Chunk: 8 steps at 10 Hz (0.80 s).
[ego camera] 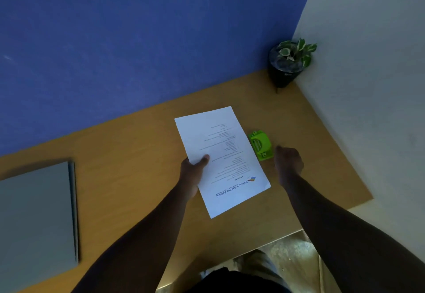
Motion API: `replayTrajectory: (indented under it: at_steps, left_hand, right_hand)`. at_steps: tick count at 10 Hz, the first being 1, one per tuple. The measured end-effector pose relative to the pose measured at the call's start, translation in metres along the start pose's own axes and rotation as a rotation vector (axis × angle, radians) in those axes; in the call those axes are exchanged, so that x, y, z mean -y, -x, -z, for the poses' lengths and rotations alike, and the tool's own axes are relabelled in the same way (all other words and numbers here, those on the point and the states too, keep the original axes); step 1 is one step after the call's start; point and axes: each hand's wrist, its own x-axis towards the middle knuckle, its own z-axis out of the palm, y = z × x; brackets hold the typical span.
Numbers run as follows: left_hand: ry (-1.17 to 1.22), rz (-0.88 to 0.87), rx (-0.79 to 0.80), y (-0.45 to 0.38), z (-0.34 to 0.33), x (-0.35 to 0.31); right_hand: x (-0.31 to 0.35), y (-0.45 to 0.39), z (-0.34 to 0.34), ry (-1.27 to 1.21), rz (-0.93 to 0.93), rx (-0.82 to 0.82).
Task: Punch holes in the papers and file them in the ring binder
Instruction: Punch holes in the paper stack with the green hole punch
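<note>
The surface (138,145) lies bare between the grey binder (36,219) at its left edge and the papers (220,159); a potted plant (290,62) blocks the far right corner.

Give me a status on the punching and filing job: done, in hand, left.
Done: nothing visibly; no punched holes can be made out in the papers. In hand: the left hand pinches the papers' left edge, their right edge beside the green hole punch; the right hand is curled next to the punch. Left: punching, then filing in the grey ring binder, lying closed at the desk's left.
</note>
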Motion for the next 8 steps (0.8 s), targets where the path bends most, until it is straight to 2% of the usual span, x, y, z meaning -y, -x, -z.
replayTrajectory:
  at_steps: [1, 3, 4, 8]
  left_hand:
    - [-0.002, 0.023, -0.005, -0.002, -0.004, 0.002]
    - [-0.052, 0.015, -0.008, -0.005, -0.012, 0.007]
    - [-0.074, 0.008, -0.018, -0.007, -0.015, 0.01]
    - [-0.149, -0.005, 0.004, -0.012, -0.024, 0.009]
  right_hand:
    - [0.004, -0.003, -0.001, 0.053, 0.048, -0.044]
    - [0.002, -0.015, -0.003, 0.178, 0.126, 0.068]
    - [0.004, -0.018, -0.006, 0.132, 0.123, 0.001]
    - [0.002, -0.026, -0.006, 0.108, 0.242, 0.093]
